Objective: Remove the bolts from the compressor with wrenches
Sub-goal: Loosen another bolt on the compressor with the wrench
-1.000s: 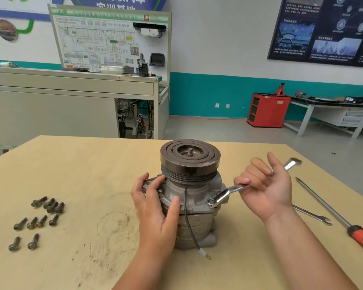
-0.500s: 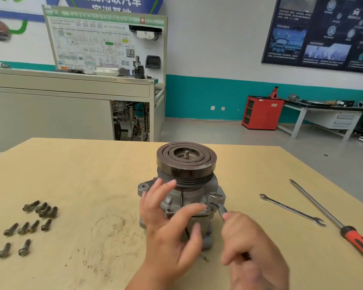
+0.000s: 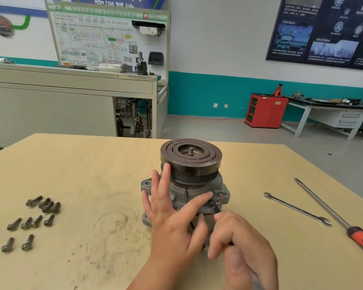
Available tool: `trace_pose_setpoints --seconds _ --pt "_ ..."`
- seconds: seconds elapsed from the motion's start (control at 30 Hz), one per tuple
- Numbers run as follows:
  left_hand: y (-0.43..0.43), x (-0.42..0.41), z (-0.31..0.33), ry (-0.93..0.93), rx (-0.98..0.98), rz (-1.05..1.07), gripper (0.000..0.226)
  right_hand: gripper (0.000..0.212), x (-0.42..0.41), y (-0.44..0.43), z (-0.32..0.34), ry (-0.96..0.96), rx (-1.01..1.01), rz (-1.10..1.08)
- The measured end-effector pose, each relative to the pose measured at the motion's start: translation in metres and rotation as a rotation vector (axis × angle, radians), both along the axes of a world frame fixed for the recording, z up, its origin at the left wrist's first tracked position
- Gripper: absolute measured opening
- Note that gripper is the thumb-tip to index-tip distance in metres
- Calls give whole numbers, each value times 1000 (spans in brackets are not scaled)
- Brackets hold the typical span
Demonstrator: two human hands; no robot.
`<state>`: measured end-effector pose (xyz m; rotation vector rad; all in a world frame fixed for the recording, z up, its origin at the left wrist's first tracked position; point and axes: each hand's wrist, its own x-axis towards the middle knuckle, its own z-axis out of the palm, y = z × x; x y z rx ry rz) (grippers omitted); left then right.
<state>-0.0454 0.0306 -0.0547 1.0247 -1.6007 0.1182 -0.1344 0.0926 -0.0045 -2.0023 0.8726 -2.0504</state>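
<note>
Bolt removal under way: a compressor (image 3: pixel 190 185) stands upright on the surface (image 3: pixel 92 164). The left hand (image 3: pixel 172 218) presses its housing with fingers straight and spread, holding nothing. Just in front of the compressor, the right hand (image 3: pixel 239 243) has its grip clamped round a wrench (image 3: pixel 216 209), whose head meets a bolt (image 3: pixel 211 203) on the compressor's right flange. The hand hides most of the shank, so how squarely the head sits cannot be told.

A poor seat could round the bolt or let the wrench slip towards the bracing fingers. A hard pull could tip the tall, unclamped compressor.

Loose bolts (image 3: pixel 47 206) lie well left of the compressor. A spare wrench (image 3: pixel 296 209) and a screwdriver (image 3: pixel 333 212) lie to its right.

Wall posters beyond carry Chinese characters too blurred to read, and no brand shows on the compressor.
</note>
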Motion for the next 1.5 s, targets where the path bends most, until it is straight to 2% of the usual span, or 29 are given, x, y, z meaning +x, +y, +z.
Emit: trace_pose_setpoints --seconds 0.1,0.27,0.4,0.57,0.67,0.73,0.77,0.83,0.87,0.93,1.0,1.07,1.1,1.13,1.17,1.2,1.23,1.27,1.3,1.37,1.43,1.5 --pt "0 0 0 -1 -12 -5 39 54 -6 0 -6 -71 13 8" --pt "0 0 1 -10 -12 -1 38 53 -6 0 -13 134 -107 -106" --pt "2 -1 3 8 -3 -13 31 35 -3 0 -6 172 -110 -102" --pt "6 -2 3 23 27 2 30 42 4 4 3 227 -44 -139" --pt "1 1 -3 -7 -2 4 29 59 12 4 5 322 -56 -185" --pt "-5 1 -8 -29 -27 30 37 66 16 6 12 390 -37 -269" --pt "-8 0 -10 21 -17 35 43 64 17 6 14 397 -12 -295" --pt "-10 -3 -10 162 36 16 51 52 15 9 17 328 74 -229" --pt "-10 -3 -11 169 30 -6 50 50 13 10 17 278 119 -174" --pt "-8 -3 -13 87 -38 -24 39 55 8 11 18 187 164 -78" --pt "-7 1 -11 -4 -67 6 32 55 3 8 14 168 90 -61" --pt "-4 2 -6 -4 -47 -5 32 49 -5 0 6 119 11 -53" --pt "-2 2 -3 9 -34 -24 32 46 -17 -8 1 19 0 90" --pt "0 1 0 15 -24 -42 32 43 -31 -16 0 -142 6 342" --pt "2 1 2 14 -17 -52 30 41 -45 -23 1 -357 53 637" --pt "3 1 3 12 -9 -54 30 38 -58 -33 5 -580 162 824" --pt "3 1 4 7 -2 -52 30 36 -70 -48 9 -744 336 890" --pt "3 2 3 5 4 -49 30 35 -80 -64 12 -855 511 845" --pt "3 2 3 9 10 -50 30 34 -83 -79 16 -899 640 770" --pt "3 3 2 21 15 -59 30 37 -80 -103 21 -946 747 817" --pt "2 3 2 25 11 -66 30 37 -78 -108 22 -963 737 926" --pt "2 4 2 26 5 -69 31 33 -82 -97 18 -984 639 1047"
